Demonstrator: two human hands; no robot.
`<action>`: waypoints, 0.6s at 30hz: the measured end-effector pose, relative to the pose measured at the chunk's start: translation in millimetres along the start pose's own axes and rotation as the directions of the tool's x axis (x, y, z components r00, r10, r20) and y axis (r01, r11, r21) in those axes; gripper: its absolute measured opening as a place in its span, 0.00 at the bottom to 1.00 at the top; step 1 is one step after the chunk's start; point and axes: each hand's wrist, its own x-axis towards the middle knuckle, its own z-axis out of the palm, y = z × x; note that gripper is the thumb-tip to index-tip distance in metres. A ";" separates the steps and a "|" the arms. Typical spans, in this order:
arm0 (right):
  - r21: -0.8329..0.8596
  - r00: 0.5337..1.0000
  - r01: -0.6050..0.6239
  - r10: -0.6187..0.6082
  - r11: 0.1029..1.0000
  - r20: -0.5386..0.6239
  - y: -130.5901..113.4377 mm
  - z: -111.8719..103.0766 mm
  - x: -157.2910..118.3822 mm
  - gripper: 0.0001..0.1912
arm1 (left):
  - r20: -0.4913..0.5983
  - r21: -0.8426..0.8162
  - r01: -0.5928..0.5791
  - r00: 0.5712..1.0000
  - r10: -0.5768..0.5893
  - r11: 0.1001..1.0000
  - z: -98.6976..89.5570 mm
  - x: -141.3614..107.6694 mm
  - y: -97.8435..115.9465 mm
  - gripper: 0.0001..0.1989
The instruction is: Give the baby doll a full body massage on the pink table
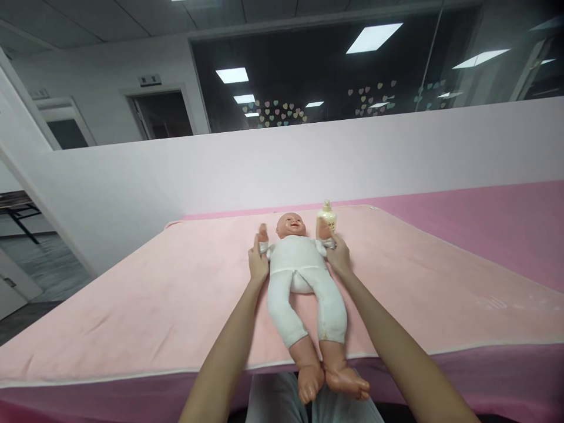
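A baby doll [296, 255] is lying on its back on a soft pink blanket [176, 294], right in the middle, in front of the person. Its head [291, 224] is pointing away, and its bare feet [311, 385] are sticking out past the near edge of the blanket. White cloth is covering its tummy and the tops of its legs.

The left hand [258, 261] is holding one of the doll's arms near the wrist, and the fingers are bending around it. The right hand [339, 255] is holding the other arm the same way, with the finger and thumb pinching near the white cuff. I am not able to tell how hard the fingers are squeezing. Both little doll hands are pointing up.

A pale yellow bottle [326, 212] is standing on the blanket just behind the doll hand on the right side. The person's legs in grey trousers [275, 402] are showing under the doll's feet. At the back, a white wall [308, 164] is standing behind the blanket, and over it a big dark window [308, 70] is showing bright lights and small heart stickers [277, 111]
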 end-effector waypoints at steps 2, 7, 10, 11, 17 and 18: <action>-0.154 0.989 0.115 -0.099 0.981 0.113 -5.4 1.5 -4.4 0.25 | 0.096 0.119 -0.040 0.995 0.029 0.992 0.0 -2.9 6.7 0.32; -0.275 0.977 0.160 -0.111 0.948 0.184 -8.7 1.5 -8.3 0.27 | 0.177 0.197 -0.117 0.981 0.082 0.973 -2.0 -6.3 12.4 0.32; -0.230 0.984 0.137 -0.106 0.963 0.142 -6.3 0.6 -6.7 0.26 | 0.174 0.155 -0.127 0.980 0.099 0.980 -3.3 -6.3 11.9 0.31; -0.196 0.989 0.116 -0.094 0.974 0.115 -5.7 0.3 -5.9 0.26 | 0.162 0.132 -0.111 0.983 0.090 0.985 -3.4 -6.0 11.3 0.31; 0.042 0.982 -0.117 0.122 0.992 -0.142 -5.2 -2.4 0.5 0.19 | -0.002 -0.097 -0.030 1.000 0.030 0.995 -0.4 0.0 -0.3 0.26; 0.097 0.971 -0.153 0.168 0.983 -0.172 -4.9 -2.9 1.7 0.19 | -0.020 -0.142 -0.001 1.000 -0.002 0.990 0.4 1.3 -3.0 0.24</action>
